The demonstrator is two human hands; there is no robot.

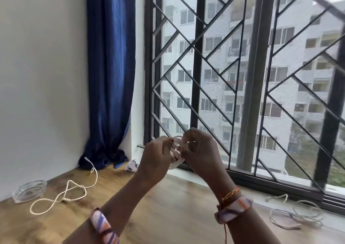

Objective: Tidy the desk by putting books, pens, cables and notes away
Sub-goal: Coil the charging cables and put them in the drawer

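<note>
Your hands are raised above the wooden desk point(168, 206), in front of the barred window point(242, 75). A coiled white cable point(177, 151) sits between them, blurred. Your left hand point(156, 159) has its fingers curled onto the coil's left side; your right hand point(199, 150) has its fingers bent in and pinching the coil from the right. The loops run from just above the knuckles down past the left palm. It looks pale, glossy, wound in a few turns; how many I can't tell.

A second white cable point(65, 193) lies loose on the desk at left, in open loops, near a clear glass dish point(29, 191). A third thin cable point(296, 215) lies tangled at right by the sill. Blue curtain point(110, 75) bunches in the corner.
</note>
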